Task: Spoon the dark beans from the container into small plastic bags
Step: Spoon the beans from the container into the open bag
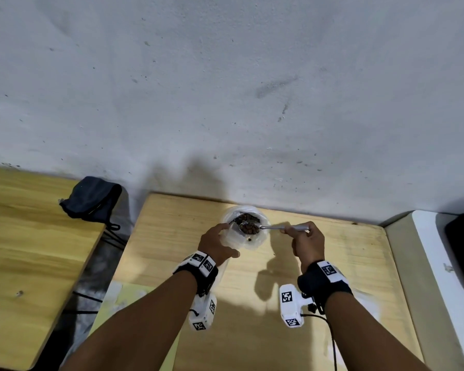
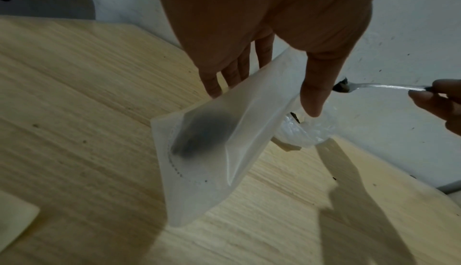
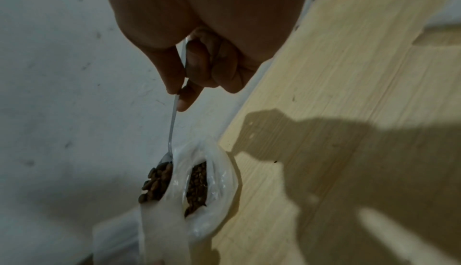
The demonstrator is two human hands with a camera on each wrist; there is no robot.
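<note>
Both forearms were bare. Each wrist wore a black strap [image 1: 322,284] with white tags bearing black square codes, plus a white camera block [image 1: 291,305] underneath; a black cable [image 1: 331,333] trailed from the right one.

Plain makeshift workroom, prob. a home or small workshop; can't tell which. Bare scuffed white wall [image 1: 225,89], two light-wood worktops [image 1: 332,263] w/ gap between, dark cloth pouch [image 1: 91,200] on the left one, cables [image 1: 113,236] hanging in gap.

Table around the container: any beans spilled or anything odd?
Yes. One dark bean lies loose on the wooden table, right of the container. Otherwise the loaded spoon looks level.
</note>
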